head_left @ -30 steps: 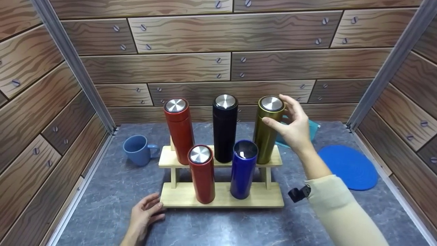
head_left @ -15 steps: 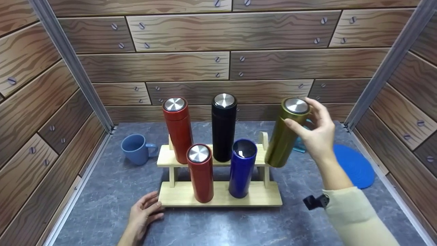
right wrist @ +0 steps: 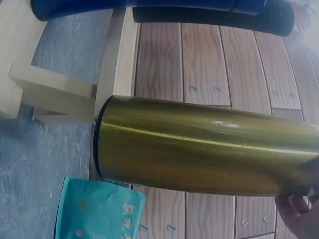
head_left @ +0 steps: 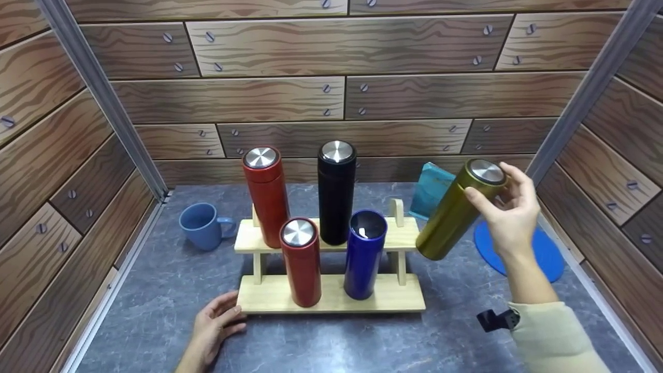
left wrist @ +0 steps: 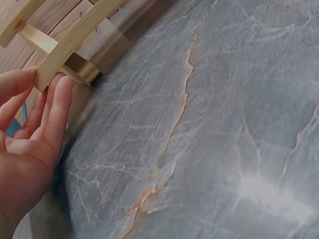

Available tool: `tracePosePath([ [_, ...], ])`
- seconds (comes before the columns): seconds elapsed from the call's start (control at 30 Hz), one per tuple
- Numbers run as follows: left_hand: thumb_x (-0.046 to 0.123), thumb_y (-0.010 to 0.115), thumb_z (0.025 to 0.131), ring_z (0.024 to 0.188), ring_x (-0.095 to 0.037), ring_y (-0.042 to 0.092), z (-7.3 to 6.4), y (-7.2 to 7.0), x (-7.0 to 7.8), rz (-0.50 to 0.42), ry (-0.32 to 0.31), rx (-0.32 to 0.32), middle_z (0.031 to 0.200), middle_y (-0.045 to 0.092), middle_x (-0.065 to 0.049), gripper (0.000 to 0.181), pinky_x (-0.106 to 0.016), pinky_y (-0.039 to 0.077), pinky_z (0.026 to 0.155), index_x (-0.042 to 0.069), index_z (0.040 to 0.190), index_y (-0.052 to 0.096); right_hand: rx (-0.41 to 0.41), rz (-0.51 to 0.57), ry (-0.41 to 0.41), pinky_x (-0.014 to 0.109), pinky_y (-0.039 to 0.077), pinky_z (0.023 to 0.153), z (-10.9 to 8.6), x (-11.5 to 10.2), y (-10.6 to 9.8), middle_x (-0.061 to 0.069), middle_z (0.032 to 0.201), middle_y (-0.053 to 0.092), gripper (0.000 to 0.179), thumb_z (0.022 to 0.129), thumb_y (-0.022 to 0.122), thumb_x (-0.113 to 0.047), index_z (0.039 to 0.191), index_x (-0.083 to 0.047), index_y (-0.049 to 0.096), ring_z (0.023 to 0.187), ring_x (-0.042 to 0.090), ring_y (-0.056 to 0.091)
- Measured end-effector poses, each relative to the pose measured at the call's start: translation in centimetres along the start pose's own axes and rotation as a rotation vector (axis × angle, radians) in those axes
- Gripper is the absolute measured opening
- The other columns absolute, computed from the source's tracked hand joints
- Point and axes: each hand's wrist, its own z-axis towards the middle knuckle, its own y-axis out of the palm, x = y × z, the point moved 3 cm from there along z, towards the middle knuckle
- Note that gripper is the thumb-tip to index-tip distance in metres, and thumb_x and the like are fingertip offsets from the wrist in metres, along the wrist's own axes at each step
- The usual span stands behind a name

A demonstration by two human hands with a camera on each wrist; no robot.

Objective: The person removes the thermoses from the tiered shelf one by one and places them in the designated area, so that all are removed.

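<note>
My right hand (head_left: 510,215) grips a gold thermos flask (head_left: 456,212) near its steel-topped lid, thumb on one side and fingers on the other. The flask leans with its base toward the lower left, just off the right end of the stand's upper shelf. In the right wrist view the gold flask (right wrist: 209,147) lies across the picture. My left hand (head_left: 213,324) holds the left corner of the lower shelf of a two-tier wooden stand (head_left: 393,298). The left wrist view shows its thumb and fingers (left wrist: 61,102) on either side of the shelf end.
A red flask (head_left: 267,202) and a black flask (head_left: 336,197) stand on the upper shelf. Below are another red flask (head_left: 302,269) and a blue one (head_left: 365,264). A blue mug (head_left: 201,228) stands left, a teal pouch (head_left: 427,189) and a blue round mat (head_left: 549,256) right.
My right hand has lifted the gold flask off the upper shelf and carried it to the right, tilting it. The teal pouch shows more. My left hand stays at the stand's corner.
</note>
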Motion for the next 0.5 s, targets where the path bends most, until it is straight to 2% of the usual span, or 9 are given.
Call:
tracePosePath([
  [0.5, 0.000, 0.067, 0.082, 0.085, -0.028, 0.062, -0.1, 0.0, -0.4, -0.028, 0.025, -0.019, 0.112, 0.060, -0.013, 0.050, -0.046, 0.056, 0.071, -0.005, 0.128, 0.048, 0.091, 0.046, 0.017, 0.024, 0.048, 0.080, -0.2, 0.4, -2.9, 0.015, 0.110, 0.059, 0.059, 0.067, 0.075, 0.013, 0.121, -0.001, 0.055, 0.097, 0.023, 0.056],
])
